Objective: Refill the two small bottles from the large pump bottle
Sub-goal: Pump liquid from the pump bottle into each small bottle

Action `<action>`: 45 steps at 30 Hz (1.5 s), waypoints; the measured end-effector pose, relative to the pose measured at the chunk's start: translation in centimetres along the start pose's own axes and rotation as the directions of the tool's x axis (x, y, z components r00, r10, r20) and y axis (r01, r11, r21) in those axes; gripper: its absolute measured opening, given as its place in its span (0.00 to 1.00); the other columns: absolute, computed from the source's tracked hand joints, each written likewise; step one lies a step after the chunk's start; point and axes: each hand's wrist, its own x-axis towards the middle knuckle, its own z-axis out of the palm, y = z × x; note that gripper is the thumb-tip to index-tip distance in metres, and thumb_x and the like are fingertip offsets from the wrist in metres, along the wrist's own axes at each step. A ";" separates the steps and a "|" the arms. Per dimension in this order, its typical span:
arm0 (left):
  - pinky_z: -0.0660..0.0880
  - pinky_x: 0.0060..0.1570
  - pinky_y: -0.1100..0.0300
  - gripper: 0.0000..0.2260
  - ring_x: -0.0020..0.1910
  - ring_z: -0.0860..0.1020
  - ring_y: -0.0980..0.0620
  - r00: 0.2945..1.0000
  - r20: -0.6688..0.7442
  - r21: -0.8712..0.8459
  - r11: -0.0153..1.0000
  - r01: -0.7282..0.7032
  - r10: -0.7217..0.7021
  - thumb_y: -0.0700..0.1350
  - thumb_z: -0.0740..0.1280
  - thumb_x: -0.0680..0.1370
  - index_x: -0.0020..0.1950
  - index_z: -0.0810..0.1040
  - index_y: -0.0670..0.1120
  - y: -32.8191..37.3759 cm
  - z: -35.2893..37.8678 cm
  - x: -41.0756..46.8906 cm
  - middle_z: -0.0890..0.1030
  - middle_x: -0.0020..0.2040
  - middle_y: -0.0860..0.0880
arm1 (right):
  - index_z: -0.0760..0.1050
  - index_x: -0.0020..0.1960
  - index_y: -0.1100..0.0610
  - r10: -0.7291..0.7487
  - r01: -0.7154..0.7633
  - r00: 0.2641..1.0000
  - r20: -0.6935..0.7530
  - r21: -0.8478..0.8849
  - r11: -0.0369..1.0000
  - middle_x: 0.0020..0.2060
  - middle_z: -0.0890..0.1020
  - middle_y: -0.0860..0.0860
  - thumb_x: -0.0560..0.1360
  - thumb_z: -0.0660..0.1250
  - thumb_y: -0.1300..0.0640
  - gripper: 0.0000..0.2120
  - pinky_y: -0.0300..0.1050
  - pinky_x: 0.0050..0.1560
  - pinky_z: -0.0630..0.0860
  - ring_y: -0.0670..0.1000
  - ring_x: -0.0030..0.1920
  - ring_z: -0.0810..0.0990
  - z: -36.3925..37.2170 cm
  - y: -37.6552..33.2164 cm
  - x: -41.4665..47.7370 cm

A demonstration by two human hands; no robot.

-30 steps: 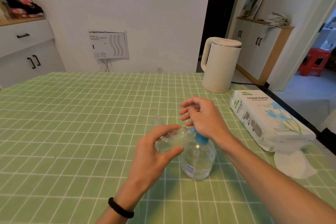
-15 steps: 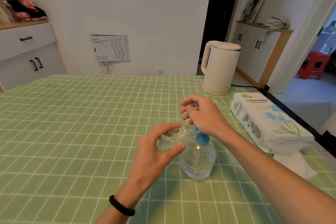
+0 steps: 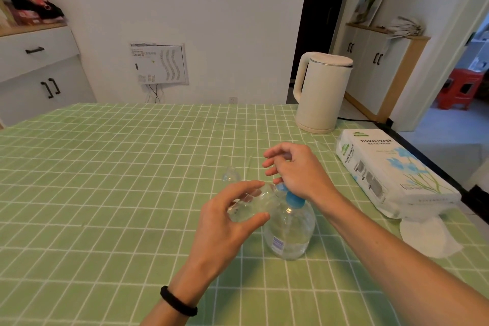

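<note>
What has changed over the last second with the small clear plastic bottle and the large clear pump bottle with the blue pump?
Nothing visibly changed. The left hand still grips the small clear plastic bottle, tipped at the blue pump of the large clear pump bottle. The right hand stays on top of the pump. Only the view drifted slightly.

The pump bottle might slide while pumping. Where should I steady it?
Grip the pump bottle at its narrowing shoulder under the blue collar, coming from the right: the lower body is wide and round, and the left hand holding the small bottle crowds the left.
</note>
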 end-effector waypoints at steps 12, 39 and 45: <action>0.74 0.55 0.72 0.21 0.56 0.83 0.59 1.000 -0.019 0.012 1.000 -0.011 0.012 0.44 0.82 0.71 0.61 0.84 0.59 0.4 -0.2 0.3 0.86 0.53 0.62 | 0.82 0.55 0.53 -0.037 0.038 0.999 -0.011 0.023 0.999 0.45 0.87 0.47 0.83 0.59 0.65 0.14 0.39 0.39 0.84 0.43 0.40 0.87 -0.3 -1.0 0.3; 0.75 0.56 0.72 0.21 0.56 0.83 0.59 1.000 -0.005 -0.005 1.000 0.007 -0.007 0.42 0.81 0.71 0.61 0.84 0.57 0.1 0.0 0.0 0.86 0.53 0.61 | 0.82 0.54 0.55 0.006 -0.006 1.000 -0.014 -0.003 1.000 0.45 0.87 0.49 0.83 0.58 0.67 0.15 0.48 0.43 0.86 0.46 0.42 0.87 0.2 -0.3 -0.1; 0.74 0.56 0.73 0.21 0.56 0.83 0.60 1.000 -0.009 0.001 1.000 0.021 -0.021 0.43 0.81 0.72 0.62 0.84 0.59 0.2 0.0 -0.2 0.87 0.54 0.61 | 0.82 0.55 0.55 -0.001 0.001 0.999 -0.032 -0.007 1.000 0.45 0.87 0.48 0.83 0.58 0.67 0.15 0.44 0.40 0.86 0.45 0.41 0.87 0.1 -0.4 -0.2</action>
